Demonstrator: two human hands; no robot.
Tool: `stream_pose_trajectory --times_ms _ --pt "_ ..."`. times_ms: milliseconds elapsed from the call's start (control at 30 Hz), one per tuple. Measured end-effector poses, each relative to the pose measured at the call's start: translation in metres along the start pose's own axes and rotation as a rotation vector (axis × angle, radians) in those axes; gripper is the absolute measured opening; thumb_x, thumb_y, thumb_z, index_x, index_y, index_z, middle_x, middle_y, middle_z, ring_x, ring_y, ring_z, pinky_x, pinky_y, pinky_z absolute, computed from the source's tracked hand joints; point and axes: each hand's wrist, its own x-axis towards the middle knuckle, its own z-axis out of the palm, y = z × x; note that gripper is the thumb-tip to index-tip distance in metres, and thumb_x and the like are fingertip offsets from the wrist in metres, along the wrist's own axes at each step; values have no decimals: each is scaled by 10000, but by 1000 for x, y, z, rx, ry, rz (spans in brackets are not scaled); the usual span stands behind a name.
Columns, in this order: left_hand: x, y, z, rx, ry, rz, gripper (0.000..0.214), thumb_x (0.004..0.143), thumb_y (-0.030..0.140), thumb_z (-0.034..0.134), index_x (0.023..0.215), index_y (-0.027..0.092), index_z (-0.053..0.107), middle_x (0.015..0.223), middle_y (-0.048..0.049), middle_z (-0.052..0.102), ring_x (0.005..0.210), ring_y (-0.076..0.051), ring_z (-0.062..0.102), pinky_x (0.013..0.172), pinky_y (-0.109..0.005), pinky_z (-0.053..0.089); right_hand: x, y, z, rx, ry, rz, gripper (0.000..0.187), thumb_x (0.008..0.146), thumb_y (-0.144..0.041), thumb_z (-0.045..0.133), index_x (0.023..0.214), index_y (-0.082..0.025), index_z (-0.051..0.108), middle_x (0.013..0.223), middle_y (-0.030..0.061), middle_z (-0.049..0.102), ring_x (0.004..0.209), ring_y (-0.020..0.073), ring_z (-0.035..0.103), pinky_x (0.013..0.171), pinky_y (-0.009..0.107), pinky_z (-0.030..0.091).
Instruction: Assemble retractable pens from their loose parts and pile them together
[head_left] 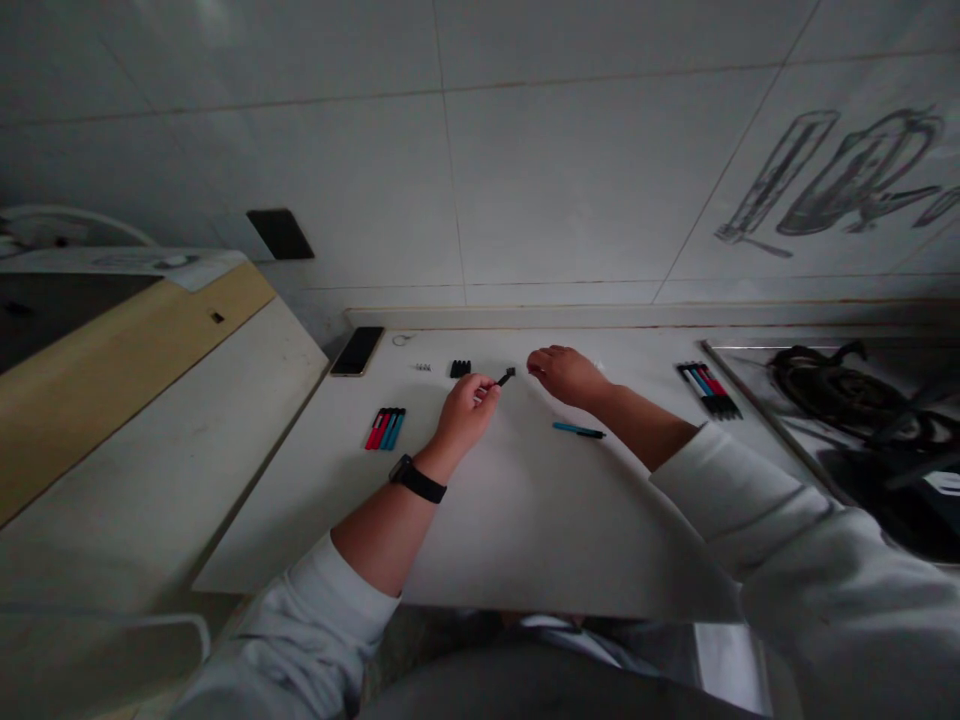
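Observation:
My left hand (468, 408), with a black watch on the wrist, pinches a small black pen part (507, 377) that points away to the right. Just across from it, my right hand (562, 374) hovers over the table with its fingers curled together; whatever may be in them is hidden. A blue pen barrel with a dark end (577, 430) lies below my right hand. Several black pen parts (460, 369) rest side by side behind my left hand. Small springs (423, 367) are left of those. Red and blue pen barrels (385, 429) lie in a row to the left.
At the table's (510, 530) back left lie a phone (358, 351) and a thin ring (402, 340). Several pens (709, 390) sit in a row at the right, beside a gas stove (847, 395). A tiled wall (555, 180) closes off the back; a white cabinet (187, 430) stands left.

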Motion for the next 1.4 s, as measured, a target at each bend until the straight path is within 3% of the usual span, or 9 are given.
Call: stream_pose_trajectory --times_ms 200,300,400,567,733,967,1167,1267,1400 --pt "-5 1 3 -33 -80 55 96 933 263 643 985 191 680 989 -55 695 857 -164 654 813 -313 542 -37 -21 -20 358 243 112 197 968 -210 526 1081 -216 688 1034 77 749 941 211 678 872 329 498" --pt "-7 4 5 -45 -113 72 84 928 232 646 987 187 686 981 -53 698 856 -158 655 816 -308 542 -48 -29 -6 685 355 243 132 934 -335 614 1001 -233 664 938 49 751 876 196 707 841 330 544" --pt "-8 7 5 -40 -136 85 83 931 235 649 985 186 689 968 -49 698 840 -153 654 810 -305 546 -52 -32 17 1012 424 359 265 885 -493 672 935 -236 630 892 48 747 848 200 719 807 340 569" --pt "-9 10 5 -45 -157 110 85 928 236 660 987 182 690 1000 -58 692 848 -153 660 813 -308 554 -53 -36 33 1241 443 385 401 806 -601 736 910 -228 632 909 57 744 890 205 716 855 359 569" --pt "-10 13 4 -39 -193 150 74 933 230 656 984 190 693 999 -58 681 865 -158 663 838 -317 562 -56 -42 29 1286 418 377 395 784 -589 764 900 -229 651 903 49 736 870 196 700 838 343 560" --pt "-12 18 4 -41 -202 169 68 929 252 668 961 195 686 976 -57 670 868 -167 658 824 -319 557 -58 -46 30 1254 396 384 332 795 -537 758 887 -224 696 828 20 716 743 164 650 682 286 521" --pt "-13 23 3 -49 -235 174 38 906 232 688 908 195 679 942 -51 672 898 -177 656 796 -304 542 -61 -50 24 1093 353 321 306 870 -524 695 953 -238 766 899 31 771 808 190 695 759 320 543" --pt "-12 21 3 -49 -222 180 46 922 239 676 920 194 680 940 -44 672 881 -166 652 809 -304 535 -61 -35 17 987 384 294 307 915 -504 655 1009 -239 778 959 49 785 866 208 719 801 333 557" --pt "-13 18 5 -31 -200 159 58 930 253 664 930 198 684 940 -37 675 873 -164 653 810 -305 536 -64 9 16 712 512 427 310 965 -432 581 1088 -223 773 1024 76 786 920 222 732 861 357 572"
